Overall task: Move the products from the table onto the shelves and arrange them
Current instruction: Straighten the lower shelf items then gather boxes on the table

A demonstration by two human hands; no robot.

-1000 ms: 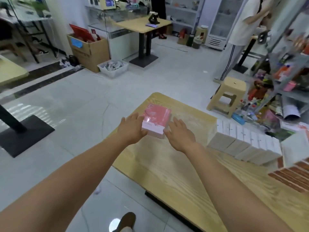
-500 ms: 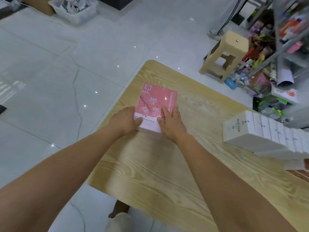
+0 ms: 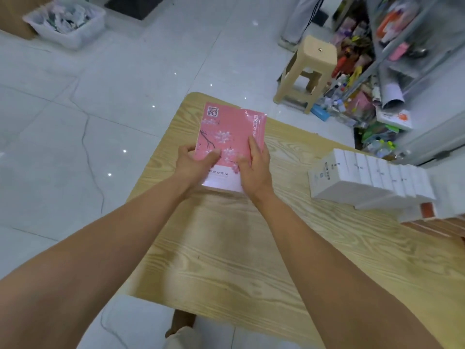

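Between both hands, glossy flat pink box (image 3: 230, 137)

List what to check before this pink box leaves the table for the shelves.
1. Grip: left hand holds the pink box at its left edge, thumb on top: ok.
2. Grip: right hand holds its right edge: ok.
3. Box lifted clear of the table: cannot tell.
4. Neighbours: row of white boxes apart from both hands: ok.
5. Way to the shelves free: not ok, a stool stands on the floor before them.
6. Free space on the shelves: cannot tell, crowded and blurred.
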